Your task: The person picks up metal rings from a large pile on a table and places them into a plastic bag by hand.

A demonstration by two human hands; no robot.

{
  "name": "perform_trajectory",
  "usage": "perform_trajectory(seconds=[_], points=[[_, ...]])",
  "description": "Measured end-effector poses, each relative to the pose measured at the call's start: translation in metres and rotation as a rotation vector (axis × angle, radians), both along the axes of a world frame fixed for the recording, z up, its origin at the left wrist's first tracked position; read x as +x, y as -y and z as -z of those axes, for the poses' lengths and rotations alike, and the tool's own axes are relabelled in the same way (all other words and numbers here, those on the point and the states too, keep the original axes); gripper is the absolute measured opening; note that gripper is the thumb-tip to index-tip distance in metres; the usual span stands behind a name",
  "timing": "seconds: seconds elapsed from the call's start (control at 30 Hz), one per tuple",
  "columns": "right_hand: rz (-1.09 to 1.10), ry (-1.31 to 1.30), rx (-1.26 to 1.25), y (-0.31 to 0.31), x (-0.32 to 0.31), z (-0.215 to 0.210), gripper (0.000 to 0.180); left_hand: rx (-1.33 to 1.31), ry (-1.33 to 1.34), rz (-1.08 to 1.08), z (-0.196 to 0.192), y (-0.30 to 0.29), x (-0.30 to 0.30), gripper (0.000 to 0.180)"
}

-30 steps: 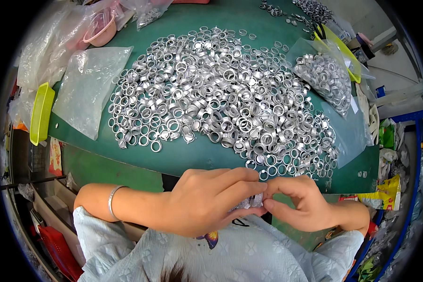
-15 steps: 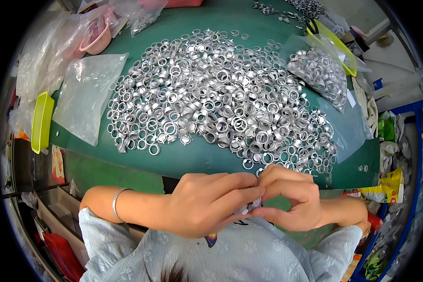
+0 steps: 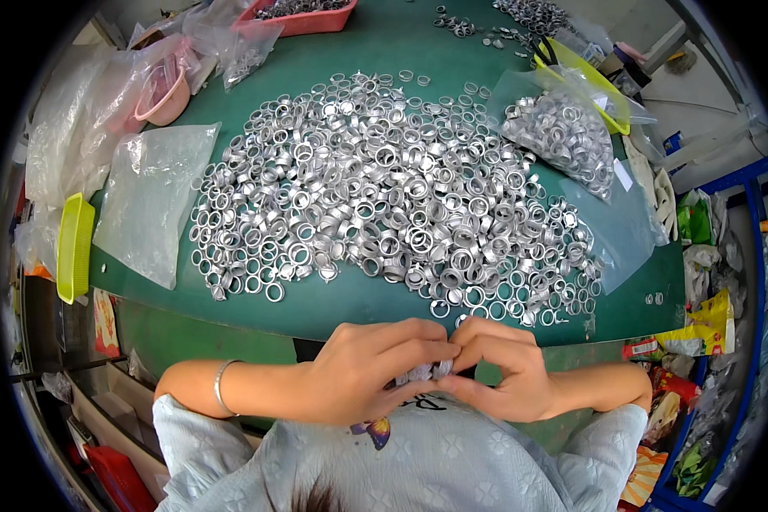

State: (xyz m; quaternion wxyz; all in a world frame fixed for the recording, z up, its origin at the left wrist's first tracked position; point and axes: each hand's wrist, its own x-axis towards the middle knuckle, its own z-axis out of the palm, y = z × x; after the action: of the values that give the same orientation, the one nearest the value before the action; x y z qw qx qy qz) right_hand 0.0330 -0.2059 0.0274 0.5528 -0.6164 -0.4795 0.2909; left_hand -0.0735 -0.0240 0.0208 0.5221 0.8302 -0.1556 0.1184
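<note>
A small cluster of silver metal rings (image 3: 425,372) sits pinched between the fingertips of both hands, held just off the near edge of the green table (image 3: 350,303), close against the person's chest; the left hand (image 3: 363,371) closes on the cluster from the left with its fingers curled together over the top; the right hand (image 3: 503,371) meets it from the right, fingers bent and pressed tight, so the 2 hands touch at the tips with only a sliver of metal showing between them; how many rings are held cannot be told. The rings are short, thin-walled bands, shiny and smooth, some with a stepped rim; a broad heap of the same rings (image 3: 392,192) covers the middle of the table, thinning to loose singles near the near edge; a clear plastic bag of rings (image 3: 559,136) lies toward the far right corner, and a flat, crinkled empty bag (image 3: 149,200) lies at the left edge beside a yellow-green tray (image 3: 75,247); a thin metal bracelet (image 3: 220,386) circles the left wrist.
</note>
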Motion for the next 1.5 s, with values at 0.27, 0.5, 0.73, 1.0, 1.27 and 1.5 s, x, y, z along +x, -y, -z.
perform_trajectory(seconds=[0.27,0.5,0.73,1.0,1.27,1.5], points=[[0.326,-0.089,0.062,0.004,0.013,0.026,0.038,-0.922,-0.689,0.095,0.018,0.003,0.03,0.031],[0.292,0.308,-0.019,0.018,0.015,0.02,0.043,-1.381,-0.933,0.321,0.047,0.027,0.044,0.044],[0.386,0.048,0.061,0.048,0.011,0.043,0.039,-1.371,-1.004,0.288,0.054,0.064,0.054,0.047],[1.06,0.297,-0.134,0.159,0.048,0.04,0.029,-1.171,-1.214,0.144,0.058,0.092,0.054,0.027],[1.216,0.91,-0.495,0.209,0.086,0.088,0.026,-1.135,-1.236,0.166,0.072,0.1,0.048,0.022],[1.273,0.855,-0.506,0.211,0.097,0.111,0.027,-1.163,-1.206,0.129,0.071,0.096,0.049,0.022]])
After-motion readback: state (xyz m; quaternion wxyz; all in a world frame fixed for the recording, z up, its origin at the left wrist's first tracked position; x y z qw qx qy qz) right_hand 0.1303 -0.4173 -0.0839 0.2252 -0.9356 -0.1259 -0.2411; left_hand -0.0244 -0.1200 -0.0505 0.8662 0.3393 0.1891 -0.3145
